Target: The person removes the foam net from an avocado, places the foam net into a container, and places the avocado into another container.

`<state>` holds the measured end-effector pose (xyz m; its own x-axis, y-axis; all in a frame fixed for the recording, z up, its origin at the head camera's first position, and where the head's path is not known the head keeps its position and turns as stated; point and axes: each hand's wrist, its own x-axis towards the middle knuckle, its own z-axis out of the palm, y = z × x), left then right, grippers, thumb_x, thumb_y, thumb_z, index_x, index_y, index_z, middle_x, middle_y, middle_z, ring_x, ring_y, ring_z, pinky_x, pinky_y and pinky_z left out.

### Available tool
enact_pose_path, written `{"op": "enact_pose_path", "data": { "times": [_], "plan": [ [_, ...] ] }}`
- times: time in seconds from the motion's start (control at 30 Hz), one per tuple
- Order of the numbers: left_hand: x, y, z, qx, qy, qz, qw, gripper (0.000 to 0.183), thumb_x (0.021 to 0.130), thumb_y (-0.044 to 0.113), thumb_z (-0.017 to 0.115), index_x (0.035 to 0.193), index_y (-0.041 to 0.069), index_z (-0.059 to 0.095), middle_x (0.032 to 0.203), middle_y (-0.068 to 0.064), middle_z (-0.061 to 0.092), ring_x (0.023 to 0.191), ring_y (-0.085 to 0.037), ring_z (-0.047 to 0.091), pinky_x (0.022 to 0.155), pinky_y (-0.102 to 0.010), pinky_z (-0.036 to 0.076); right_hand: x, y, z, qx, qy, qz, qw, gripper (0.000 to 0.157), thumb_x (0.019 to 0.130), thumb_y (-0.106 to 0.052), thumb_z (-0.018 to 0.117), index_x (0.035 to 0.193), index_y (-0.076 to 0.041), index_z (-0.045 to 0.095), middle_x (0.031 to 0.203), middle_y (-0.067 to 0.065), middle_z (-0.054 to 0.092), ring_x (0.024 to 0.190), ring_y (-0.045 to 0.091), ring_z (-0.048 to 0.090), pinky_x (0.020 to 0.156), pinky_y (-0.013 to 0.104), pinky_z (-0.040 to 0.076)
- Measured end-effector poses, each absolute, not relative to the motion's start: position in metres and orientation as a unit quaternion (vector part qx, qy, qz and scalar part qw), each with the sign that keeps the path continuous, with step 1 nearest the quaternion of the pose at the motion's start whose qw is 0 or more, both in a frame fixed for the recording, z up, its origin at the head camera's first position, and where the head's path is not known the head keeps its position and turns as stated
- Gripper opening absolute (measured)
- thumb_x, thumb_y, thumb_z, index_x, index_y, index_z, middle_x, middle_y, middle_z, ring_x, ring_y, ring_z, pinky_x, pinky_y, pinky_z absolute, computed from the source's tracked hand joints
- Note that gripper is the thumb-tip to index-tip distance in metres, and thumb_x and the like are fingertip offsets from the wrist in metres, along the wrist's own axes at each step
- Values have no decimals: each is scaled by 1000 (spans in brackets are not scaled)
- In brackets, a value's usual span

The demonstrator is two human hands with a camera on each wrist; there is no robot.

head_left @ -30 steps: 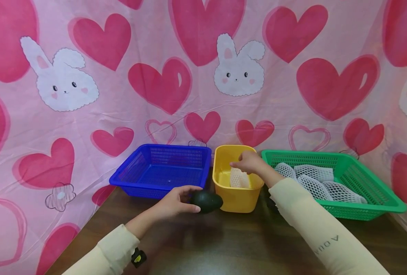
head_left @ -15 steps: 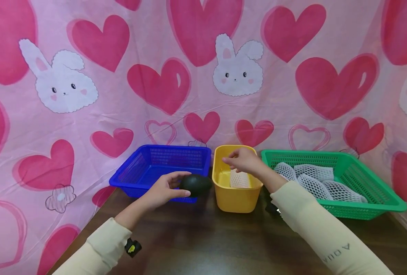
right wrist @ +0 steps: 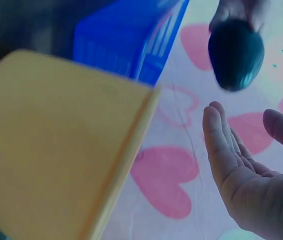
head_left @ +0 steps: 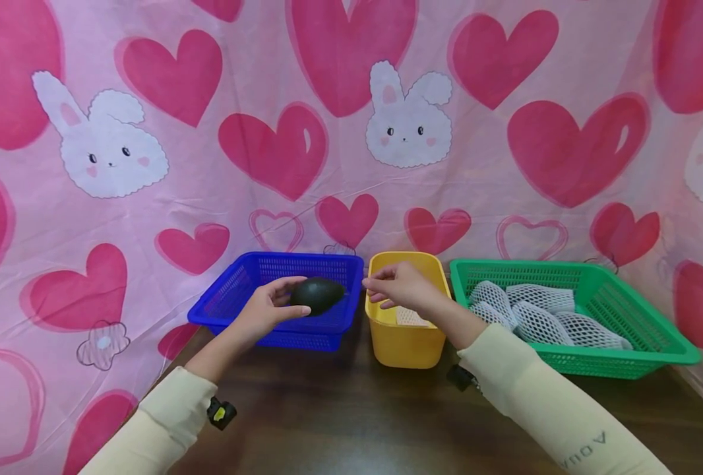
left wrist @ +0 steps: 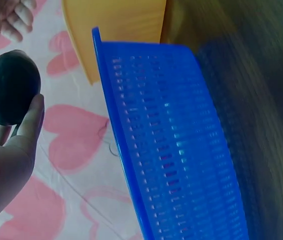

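The left hand [head_left: 264, 311] has its grip around a dark oval fruit [head_left: 318, 296], which is in the air above the blue basket [head_left: 306, 340]. The right hand [head_left: 407, 288] has a released grip and hovers over the yellow bin [head_left: 409, 348]. In this bin lies a pale mesh piece [head_left: 409, 318], partly hidden, so its shape I cannot tell.

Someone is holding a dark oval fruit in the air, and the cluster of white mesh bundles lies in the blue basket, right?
No: the cluster of white mesh bundles lies in the green basket, not the blue basket, as the head view shows. The dark oval fruit is indeed held up.
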<state>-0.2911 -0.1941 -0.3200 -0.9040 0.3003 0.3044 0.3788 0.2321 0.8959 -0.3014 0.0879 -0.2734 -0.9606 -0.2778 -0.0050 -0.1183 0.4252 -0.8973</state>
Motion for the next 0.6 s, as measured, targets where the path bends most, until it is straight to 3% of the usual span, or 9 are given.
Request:
{"op": "enact_pose_path", "data": {
  "times": [0.37,0.6],
  "plan": [
    [-305,-212,-326,-161,-803,-571,66,62,83,11,77,138,2,50,138,-19,51,124,-33,52,91,-37,49,-279,59,-299,-145,846,-507,80,37,91,-25,70,116,2,62,97,9,67,80,20,65,75,35,56],
    [-314,-223,-335,-143,-807,-566,87,62,83,11,77,138,2,50,139,-19,51,125,-34,51,91,-35,49,-275,50,-327,-138,843,-512,92,28,90,-20,71,105,3,64,88,11,68,76,19,67,68,32,57]
  ]
}}
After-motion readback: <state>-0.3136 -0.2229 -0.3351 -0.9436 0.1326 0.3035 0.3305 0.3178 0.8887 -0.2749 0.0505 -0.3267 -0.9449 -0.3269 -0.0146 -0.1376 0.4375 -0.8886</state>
